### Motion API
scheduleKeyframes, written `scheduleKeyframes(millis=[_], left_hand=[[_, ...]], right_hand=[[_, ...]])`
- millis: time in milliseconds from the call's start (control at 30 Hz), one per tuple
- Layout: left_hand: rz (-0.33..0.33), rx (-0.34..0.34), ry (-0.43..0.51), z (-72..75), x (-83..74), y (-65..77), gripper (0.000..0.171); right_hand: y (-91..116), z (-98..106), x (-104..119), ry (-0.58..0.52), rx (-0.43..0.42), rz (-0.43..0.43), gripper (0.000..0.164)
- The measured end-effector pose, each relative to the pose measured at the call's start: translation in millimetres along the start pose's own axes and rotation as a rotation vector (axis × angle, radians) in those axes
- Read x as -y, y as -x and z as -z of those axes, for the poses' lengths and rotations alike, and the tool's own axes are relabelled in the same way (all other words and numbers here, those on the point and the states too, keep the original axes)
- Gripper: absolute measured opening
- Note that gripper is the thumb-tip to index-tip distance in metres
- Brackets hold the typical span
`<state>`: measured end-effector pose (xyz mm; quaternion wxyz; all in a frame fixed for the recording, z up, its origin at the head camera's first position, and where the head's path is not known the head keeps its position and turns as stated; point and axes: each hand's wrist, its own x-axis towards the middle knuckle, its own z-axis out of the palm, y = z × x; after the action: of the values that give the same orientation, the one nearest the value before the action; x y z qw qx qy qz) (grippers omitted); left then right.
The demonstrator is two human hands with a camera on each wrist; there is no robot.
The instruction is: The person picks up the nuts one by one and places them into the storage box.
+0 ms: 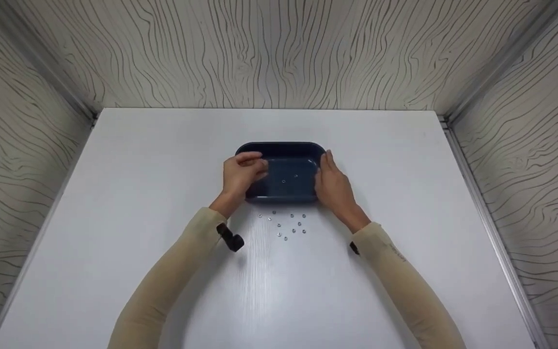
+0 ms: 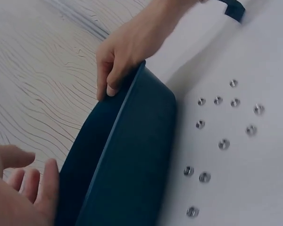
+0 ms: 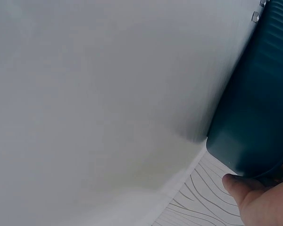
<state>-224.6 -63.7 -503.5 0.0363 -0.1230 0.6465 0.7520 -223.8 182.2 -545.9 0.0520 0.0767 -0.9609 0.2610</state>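
Observation:
A dark blue rectangular tray stands on the white table with two small metal nuts inside. My left hand is over the tray's left side, fingers loosely bent. In the left wrist view its thumb and fingers are apart, with nothing visible between them. At the right end, my right hand grips the tray's rim; the left wrist view shows its fingers bent over the edge. Several loose metal nuts lie scattered on the table just in front of the tray.
The white table reaches back to a wood-grain patterned panel, with similar panels at both sides. Metal frame bars run along the table's sides. A black wrist camera sits on the left sleeve.

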Motion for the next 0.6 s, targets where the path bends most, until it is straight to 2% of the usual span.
scheduleKeyframes(millis=[67,167,267,400,600], left_hand=[[-0.075,0.04,-0.139,2.2,-1.2,5.6,0.026],[-0.241,0.078,-0.372,4.4,-1.9,14.7,0.019],[-0.395,0.084,-0.531,6.3,0.4,22.2,0.015],[-0.516,0.108,-0.637,8.9,4.7,31.5,0.017],[-0.654,0.174,-0.767,13.8,11.5,43.6,0.017]], right_hand=[[0,0,0,0.0,-0.001,0.002,0.055],[-1,1,1,-0.003,-0.003,0.003,0.055],[-1,0,0,0.001,-0.01,0.005,0.055],[-1,-1,0,0.004,-0.012,0.008,0.055],[0,0,1,-0.011,0.0,-0.005,0.055]])
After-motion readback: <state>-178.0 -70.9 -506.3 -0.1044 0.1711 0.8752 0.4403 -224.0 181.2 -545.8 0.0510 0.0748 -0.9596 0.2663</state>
